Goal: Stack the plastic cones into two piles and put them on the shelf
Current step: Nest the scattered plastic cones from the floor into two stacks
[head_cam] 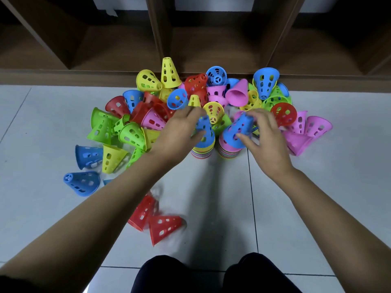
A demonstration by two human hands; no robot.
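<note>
- The two piles sat side by side on the tiled floor (42, 123), rims touching or nearly so; it was hard to tell which.
- The left pile (202, 152) was striped with lots of nested colours and had the left blue cone (205, 135) on top, tip up.
- The left hand (177, 130) was wrapped round that cone, thumb on the near side and fingers over the far side. It was a bit blurry but looked like a proper grip.
- The right pile (228, 152) was the same kind of stack, mostly pink at the top. The right blue cone (237, 129) sat tilted on it, tip leaning toward 1 o'clock.
- The right hand (265, 137) pinched that cone, thumb against its lower wall and fingers curled over the tip.
- The loose cones (135, 132) were heaped round the piles from 9 o'clock through 12 to 3 o'clock, lying every which way, a few nested in each other.
- One yellow cone (170, 72) stood upright at 12 o'clock, right against the shelf's base.
- Two red cones (160, 225) lay on their sides at 7 o'clock of the piles, a bit blurred.
- A couple of stray blue cones (82, 183) lay at 8 o'clock.
- The wooden shelf (160, 28) ran across 12 o'clock, its compartments dark inside. Every cone I could see was on the floor in front of it.
</note>
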